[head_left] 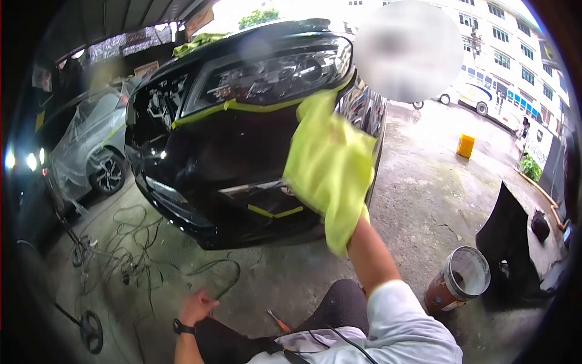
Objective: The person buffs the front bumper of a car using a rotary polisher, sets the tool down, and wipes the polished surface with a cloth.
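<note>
A yellow-green cloth is bunched around my right hand, which grips it at the corner of a dark car's front bumper. Most of that hand is hidden by the cloth, and motion blurs it. Above the bumper sits the headlight, with yellow-green masking tape along its lower edge. More tape forms a shallow V low on the bumper. My left hand, with a black watch on the wrist, hovers near my knee, fingers loosely apart and holding nothing.
Cables tangle on the concrete floor at left, beside a lamp stand. A screwdriver lies near my legs. At right are a paint bucket, a black car panel and a yellow container. A plastic-covered car stands left.
</note>
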Motion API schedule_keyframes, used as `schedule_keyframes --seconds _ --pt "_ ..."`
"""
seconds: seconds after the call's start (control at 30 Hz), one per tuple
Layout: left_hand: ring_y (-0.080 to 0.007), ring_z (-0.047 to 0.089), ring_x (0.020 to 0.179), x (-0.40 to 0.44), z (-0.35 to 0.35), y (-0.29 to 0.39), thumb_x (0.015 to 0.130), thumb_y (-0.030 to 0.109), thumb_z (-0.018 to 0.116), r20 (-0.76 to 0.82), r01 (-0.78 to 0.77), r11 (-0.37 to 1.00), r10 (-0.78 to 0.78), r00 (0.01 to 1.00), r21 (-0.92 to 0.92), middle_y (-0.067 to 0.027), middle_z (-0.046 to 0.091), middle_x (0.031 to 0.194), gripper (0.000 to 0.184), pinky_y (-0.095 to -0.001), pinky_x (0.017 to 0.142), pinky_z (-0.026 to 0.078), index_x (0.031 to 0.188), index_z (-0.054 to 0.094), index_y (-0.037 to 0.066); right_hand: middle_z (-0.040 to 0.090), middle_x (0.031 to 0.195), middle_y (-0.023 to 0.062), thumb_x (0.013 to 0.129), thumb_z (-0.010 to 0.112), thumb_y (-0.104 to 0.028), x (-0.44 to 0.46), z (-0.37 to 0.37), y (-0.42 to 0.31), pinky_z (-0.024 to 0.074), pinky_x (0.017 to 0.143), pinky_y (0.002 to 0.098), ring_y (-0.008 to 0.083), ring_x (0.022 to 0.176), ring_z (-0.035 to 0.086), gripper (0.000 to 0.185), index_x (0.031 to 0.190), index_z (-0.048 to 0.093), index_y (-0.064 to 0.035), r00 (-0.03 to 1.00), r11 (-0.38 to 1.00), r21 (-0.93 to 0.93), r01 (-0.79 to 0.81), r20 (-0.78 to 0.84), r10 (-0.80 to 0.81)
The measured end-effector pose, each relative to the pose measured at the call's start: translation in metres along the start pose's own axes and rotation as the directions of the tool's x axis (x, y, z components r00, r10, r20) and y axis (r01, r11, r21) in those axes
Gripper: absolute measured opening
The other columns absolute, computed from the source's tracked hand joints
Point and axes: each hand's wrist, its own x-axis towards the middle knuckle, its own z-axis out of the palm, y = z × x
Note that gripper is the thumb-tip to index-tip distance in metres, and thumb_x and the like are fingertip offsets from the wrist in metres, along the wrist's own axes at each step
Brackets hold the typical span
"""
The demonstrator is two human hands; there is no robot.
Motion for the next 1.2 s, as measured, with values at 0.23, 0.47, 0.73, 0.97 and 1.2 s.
schedule_keyframes --seconds 0.23,0.47,0.73,0.97,1.2 --pt "-0.0138 0.067 0.081 -0.018 -0.063 0.099 0.086 0.027 0.082 -0.082 0.029 0.999 -0.032 0.996 -0.03 -0.0058 0.074 0.091 0.055 -0.032 0.077 0.055 0.134 0.066 0.004 0.065 0.107 0.0193 0.1 0.059 -0.043 0.13 -0.001 0.159 0.0484 0.087 0.0514 0.0339 0.102 0.063 0.05 0.12 0.061 0.0026 0.867 0.791 0.375 -0.483 0.078 0.492" --pt "-0.0282 0.061 0.12 0.136 -0.1 0.258 0.092 0.022 0.073 -0.715 -0.645 0.708 0.606 0.348 0.286 -0.0139 0.065 0.131 0.048 -0.0393 0.101 0.047 0.135 0.063 0.002 0.022 0.167 0.0266 0.085 0.065 -0.068 -0.039 0.027 0.059 0.0116 0.125 0.0606 0.0495 0.155 0.015 0.109 0.162 0.026 -0.0024 0.998 0.998 0.031 0.055 -0.037 -0.054" --pt "-0.0387 0.039 0.146 0.196 -0.09 0.351 0.101 0.057 0.053 -0.615 -0.425 0.595 0.781 0.107 0.682 -0.0182 0.046 0.156 0.073 -0.0512 0.12 0.027 0.15 0.047 0.003 0.054 0.149 0.0173 0.105 0.05 -0.03 0.145 -0.021 0.24 0.0337 0.121 0.0406 0.0313 0.143 0.046 0.048 0.145 0.053 -0.0035 0.893 0.899 -0.08 -0.431 0.101 0.438" --pt "-0.0398 0.026 0.154 0.205 -0.085 0.351 0.101 0.07 0.037 -0.657 -0.316 0.641 0.751 0.07 0.699 -0.0194 0.033 0.164 0.088 -0.0577 0.124 0.015 0.157 0.033 0.001 0.054 0.149 0.0182 0.104 0.051 -0.028 -0.059 0.017 0.189 0.0342 0.121 0.0419 0.0328 0.142 0.046 0.049 0.146 0.051 -0.0024 0.991 0.994 -0.018 -0.112 -0.071 0.111" --pt "-0.0413 0.025 0.154 0.206 -0.084 0.354 0.098 0.074 0.037 -0.679 -0.305 0.678 0.724 0.119 0.669 -0.0202 0.032 0.164 0.093 -0.0633 0.123 0.014 0.158 0.032 0.003 0.054 0.149 0.0192 0.104 0.052 -0.026 0.144 -0.032 0.323 0.0347 0.121 0.0433 0.0344 0.142 0.047 0.05 0.148 0.049 -0.0013 0.915 0.912 -0.075 -0.402 0.006 0.404"
